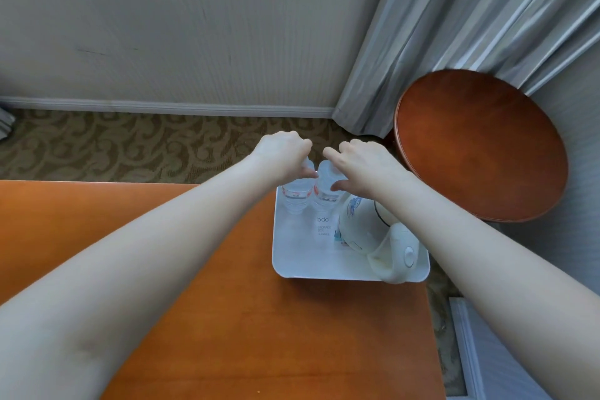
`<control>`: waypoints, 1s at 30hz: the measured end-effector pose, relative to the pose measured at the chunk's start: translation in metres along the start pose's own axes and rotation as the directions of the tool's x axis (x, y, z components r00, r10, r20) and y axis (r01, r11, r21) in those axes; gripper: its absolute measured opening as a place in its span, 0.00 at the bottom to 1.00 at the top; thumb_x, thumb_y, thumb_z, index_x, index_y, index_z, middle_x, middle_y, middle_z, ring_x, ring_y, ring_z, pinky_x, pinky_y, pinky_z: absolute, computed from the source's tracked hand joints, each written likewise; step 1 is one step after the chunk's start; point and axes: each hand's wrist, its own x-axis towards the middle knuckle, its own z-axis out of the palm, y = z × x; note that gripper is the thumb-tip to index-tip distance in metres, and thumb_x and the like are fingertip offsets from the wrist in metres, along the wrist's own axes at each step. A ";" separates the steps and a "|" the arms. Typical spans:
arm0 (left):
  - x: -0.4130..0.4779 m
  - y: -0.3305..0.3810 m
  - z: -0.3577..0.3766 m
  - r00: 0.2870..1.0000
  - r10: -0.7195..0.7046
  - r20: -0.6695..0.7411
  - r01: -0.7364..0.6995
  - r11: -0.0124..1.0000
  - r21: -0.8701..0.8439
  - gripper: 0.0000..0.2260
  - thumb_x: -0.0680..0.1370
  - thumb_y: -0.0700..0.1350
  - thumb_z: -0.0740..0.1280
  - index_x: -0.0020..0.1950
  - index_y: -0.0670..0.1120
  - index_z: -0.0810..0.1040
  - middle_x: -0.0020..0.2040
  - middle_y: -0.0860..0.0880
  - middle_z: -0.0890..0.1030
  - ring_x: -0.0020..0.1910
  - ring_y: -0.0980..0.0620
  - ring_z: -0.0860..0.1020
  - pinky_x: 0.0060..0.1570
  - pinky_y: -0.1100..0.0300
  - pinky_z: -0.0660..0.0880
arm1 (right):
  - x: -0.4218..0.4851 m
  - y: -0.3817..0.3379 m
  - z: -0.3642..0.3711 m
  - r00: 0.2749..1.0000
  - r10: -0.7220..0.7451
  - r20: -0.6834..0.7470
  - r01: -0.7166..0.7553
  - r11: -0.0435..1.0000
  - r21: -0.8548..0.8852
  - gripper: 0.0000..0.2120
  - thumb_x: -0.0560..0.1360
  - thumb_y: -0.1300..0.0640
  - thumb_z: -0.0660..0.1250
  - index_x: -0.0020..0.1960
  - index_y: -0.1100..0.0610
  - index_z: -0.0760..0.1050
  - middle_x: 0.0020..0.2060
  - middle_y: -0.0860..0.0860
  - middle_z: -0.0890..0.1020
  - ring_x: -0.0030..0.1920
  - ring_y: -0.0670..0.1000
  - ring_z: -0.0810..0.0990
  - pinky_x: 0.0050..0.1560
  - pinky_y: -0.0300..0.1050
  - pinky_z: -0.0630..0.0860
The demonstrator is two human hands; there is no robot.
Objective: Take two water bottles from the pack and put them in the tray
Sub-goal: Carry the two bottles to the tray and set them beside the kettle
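Two clear water bottles stand upright side by side at the far edge of the white tray [302, 256]. My left hand [282, 154] is closed around the top of the left bottle [294, 196]. My right hand [363, 166] grips the top of the right bottle [325, 195], thumb and fingers around its neck. Both caps are hidden under my hands. The bottle pack is not in view.
A white electric kettle [373, 234] fills the right half of the tray. The tray sits at the far right corner of an orange wooden table [259, 318]. A round wooden stool [480, 146] stands to the right, by grey curtains [454, 26]. Patterned carpet lies beyond the table.
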 end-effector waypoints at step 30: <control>-0.007 0.016 0.026 0.982 -0.066 -0.175 0.095 0.982 0.164 0.18 0.81 0.54 0.56 0.50 0.41 0.77 0.38 0.47 0.75 0.38 0.45 0.76 0.33 0.57 0.63 | 0.008 -0.016 0.006 0.937 0.342 -0.066 -0.296 0.882 0.366 0.15 0.77 0.52 0.63 0.53 0.64 0.73 0.51 0.62 0.79 0.52 0.64 0.77 0.41 0.50 0.68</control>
